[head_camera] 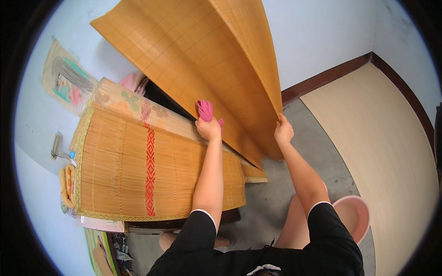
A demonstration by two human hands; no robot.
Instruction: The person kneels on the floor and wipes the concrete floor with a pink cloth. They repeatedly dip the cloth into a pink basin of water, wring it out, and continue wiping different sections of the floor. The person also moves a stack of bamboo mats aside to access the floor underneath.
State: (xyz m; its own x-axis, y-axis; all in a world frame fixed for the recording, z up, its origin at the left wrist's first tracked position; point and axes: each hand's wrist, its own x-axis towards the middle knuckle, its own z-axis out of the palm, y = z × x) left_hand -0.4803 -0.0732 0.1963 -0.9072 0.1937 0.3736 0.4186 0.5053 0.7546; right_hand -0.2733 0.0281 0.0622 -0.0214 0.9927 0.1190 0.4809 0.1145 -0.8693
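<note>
My left hand [208,128] grips a bunched pink cloth [205,109] against the near edge of a large orange-brown mat [193,58], whose surface bears a grid of lines. Whether its fingers also hold the mat cannot be told. On the right, my right hand [284,129] pinches the mat's other edge. The mat stands raised and curved between both hands, its top running out of view. Below my left hand lies a woven straw mat [134,165] with a red patterned stripe and a yellow-green border. A rolled mat with faded flower shapes [134,103] lies behind it.
A pink basin [362,215] stands on the grey floor [310,138] by my right leg. A pale curved sheet [386,155] spreads along the right wall. At left, a drawing [67,81] hangs on the wall, above a brush-like tool [56,146] and folded cloth [67,186].
</note>
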